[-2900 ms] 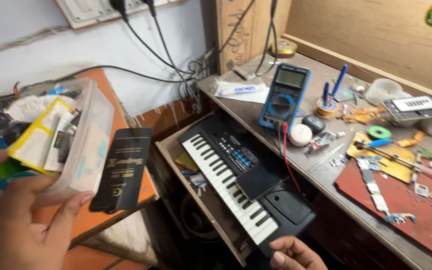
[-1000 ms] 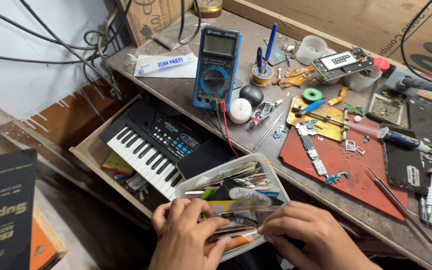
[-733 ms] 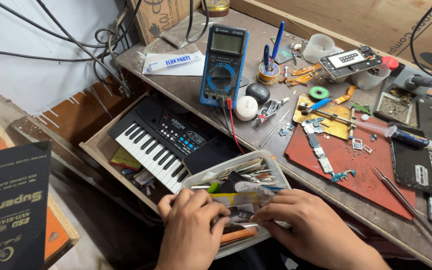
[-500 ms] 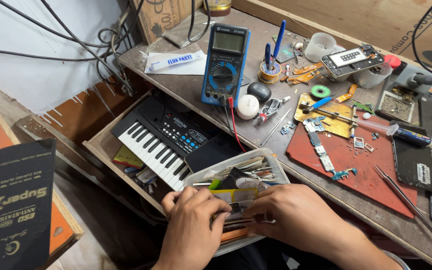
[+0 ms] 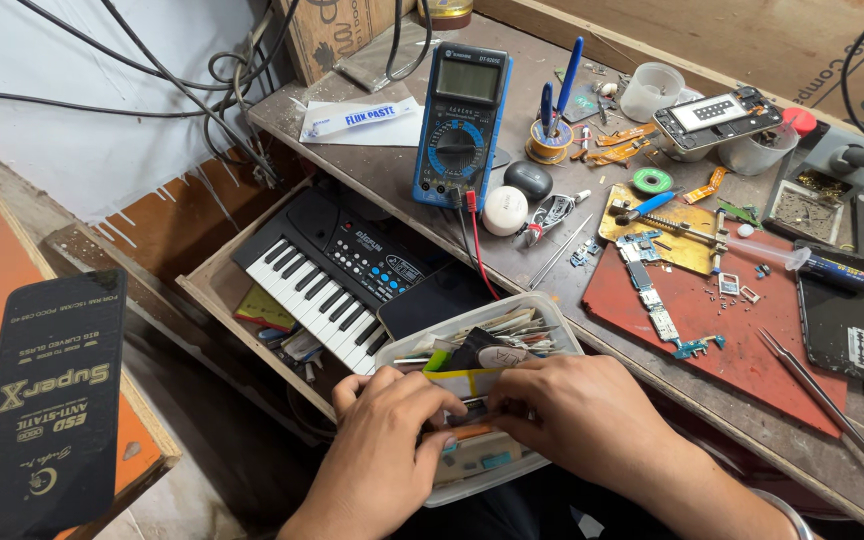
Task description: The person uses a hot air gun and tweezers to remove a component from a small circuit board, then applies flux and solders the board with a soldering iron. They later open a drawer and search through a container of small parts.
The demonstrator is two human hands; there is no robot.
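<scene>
Both hands work inside the clear plastic box point(image 5: 552, 330) at the near edge of the workbench point(image 5: 372, 160). Left hand point(image 5: 382, 440): fingers curled down among flat packets point(image 5: 497, 345) standing on edge, pinching one between thumb and fingertips. Right hand point(image 5: 592, 420): fingers pressed together on the same stack, holding the packets back; what exactly sits under its fingertips I cannot tell.

Step in hand, as I judge it: leafing through the packets to find one. Next move calls for parting the stack further and drawing a single packet straight up without spilling the rest.

Just behind the box: small black keyboard point(image 5: 327, 275) in an open drawer. Further back, blue multimeter point(image 5: 462, 125). Right: red work mat point(image 5: 752, 340) with phone parts.
</scene>
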